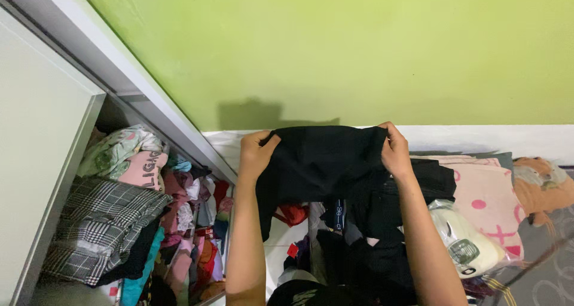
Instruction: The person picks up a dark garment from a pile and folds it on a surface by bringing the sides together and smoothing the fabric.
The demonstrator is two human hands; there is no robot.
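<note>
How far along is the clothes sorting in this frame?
Done: folded clothes are stacked in the open wardrobe, a plaid garment among them. In hand: the left hand and right hand hold a black garment spread by its top edge, not yet folded. Left: a loose pile of dark clothes below it, plus a bagged white item.

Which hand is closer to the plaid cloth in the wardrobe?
Left. The left hand grips the black garment nearer the plaid cloth; the right hand holds its far corner.
</note>
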